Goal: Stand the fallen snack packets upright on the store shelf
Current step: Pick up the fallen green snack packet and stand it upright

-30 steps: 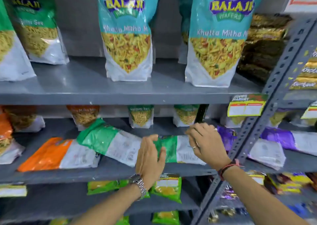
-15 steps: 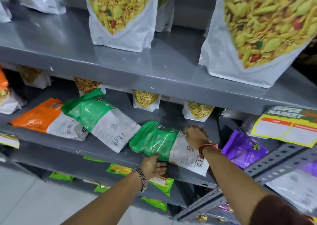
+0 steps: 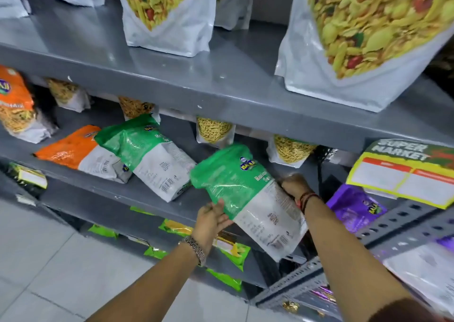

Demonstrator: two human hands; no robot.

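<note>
Green-and-white packet tilts, green top up-left, white base down-right; left hand and right hand grip its sides.

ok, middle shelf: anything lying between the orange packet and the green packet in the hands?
Yes, in the head view: a second green packet lies fallen there, overlapping the orange packet, apart from the held packet gripped by left hand and right hand.

Glossy crinkled plastic green packet; smooth, faintly sheened grey painted-metal shelf.

Head view, close, down onto shelf
</note>
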